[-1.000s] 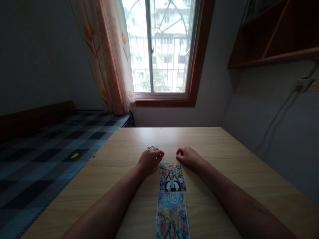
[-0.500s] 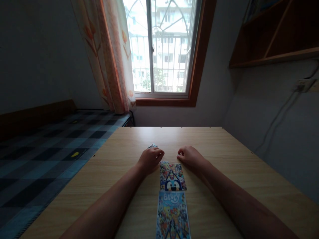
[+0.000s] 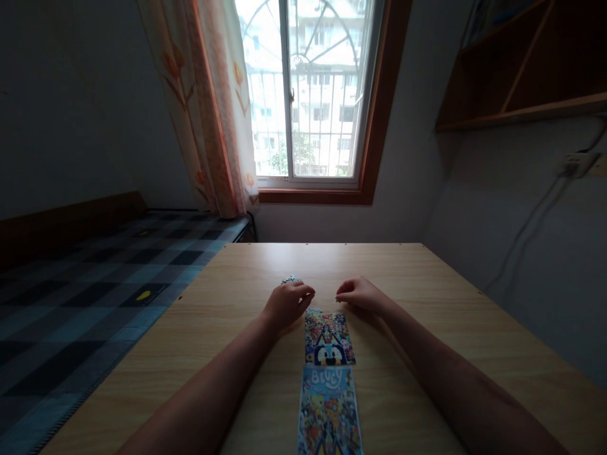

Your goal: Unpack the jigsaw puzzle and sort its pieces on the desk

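Observation:
A partly assembled jigsaw puzzle [image 3: 328, 338] lies on the table, showing a blue dog's face among many small colourful figures. Its uneven upper edge sits between my hands. My left hand [image 3: 288, 304] rests near the puzzle's upper left, fingers loosely curved and apart, with nothing visible in them. Just beyond it, partly hidden, is a small heap of loose puzzle pieces [image 3: 291, 279]. My right hand [image 3: 360, 296] is at the upper right of the puzzle, thumb and fingertips pinched on a tiny pale puzzle piece, mostly covered. Below the puzzle lies a printed picture sheet [image 3: 329, 411] lettered "BLUEY".
The wooden table [image 3: 417, 328] reaches toward a window [image 3: 322, 95] with an orange floral curtain [image 3: 208, 114]. A bed with a checked cover [image 3: 95, 297] stands along the left. On the right wall hang a shelf [image 3: 521, 107] and a socket with a cable [image 3: 576, 164].
My right hand has shifted slightly, its pinched fingertips turning a little downward. My left fingers have moved slightly to the right. The puzzle and the picture sheet stay in place.

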The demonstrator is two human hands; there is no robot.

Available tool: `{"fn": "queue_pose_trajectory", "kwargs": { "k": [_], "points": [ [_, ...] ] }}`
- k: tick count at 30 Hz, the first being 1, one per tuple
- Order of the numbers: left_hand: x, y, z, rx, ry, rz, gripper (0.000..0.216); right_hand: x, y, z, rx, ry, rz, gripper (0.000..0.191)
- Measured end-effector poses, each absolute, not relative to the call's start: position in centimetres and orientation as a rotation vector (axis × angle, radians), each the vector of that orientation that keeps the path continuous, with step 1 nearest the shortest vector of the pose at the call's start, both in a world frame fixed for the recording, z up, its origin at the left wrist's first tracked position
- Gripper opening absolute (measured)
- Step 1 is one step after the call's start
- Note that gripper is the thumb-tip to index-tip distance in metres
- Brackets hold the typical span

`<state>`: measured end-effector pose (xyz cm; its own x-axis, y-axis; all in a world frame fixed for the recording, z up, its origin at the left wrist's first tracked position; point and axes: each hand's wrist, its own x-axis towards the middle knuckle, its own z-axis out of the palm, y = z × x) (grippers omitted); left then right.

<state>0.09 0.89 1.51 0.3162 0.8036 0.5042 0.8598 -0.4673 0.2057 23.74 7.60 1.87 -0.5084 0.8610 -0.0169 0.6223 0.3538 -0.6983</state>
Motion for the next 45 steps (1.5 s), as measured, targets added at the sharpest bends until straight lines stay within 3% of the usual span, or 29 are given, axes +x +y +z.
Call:
{"fn": "queue_pose_trajectory", "kwargs": {
  "k": [6,18,22,30,37,45],
  "points": [
    [1.1,0.2,2.0,-2.489,-1.435,-0.881,0.027,22.5,6.6,1.6,-1.077,-1.679,1.577,0.033],
    [1.5,0.1,2.1,-2.468,-1.395,-0.840,0.019,21.6,5.4,1.6,-0.993,-1.534,1.747,0.035],
    [0.5,0.7,1.9,-2.410,-1.457,-0.894,0.018,21.7,5.9,1.4,-0.985,-1.589,1.599,0.037],
    [-5.1,2.9,1.3,-1.933,-1.844,-1.117,0.018,23.3,8.9,-1.3,-1.066,-1.784,0.858,0.027],
    [-4.5,3.5,0.3,-2.051,-1.871,-0.856,0.022,22.4,7.7,-1.7,-1.124,-1.967,0.727,0.028],
    [-3.4,2.6,1.5,-2.165,-1.722,-0.909,0.019,22.2,6.4,-0.8,-1.079,-2.127,0.659,0.028]
  ]
}}
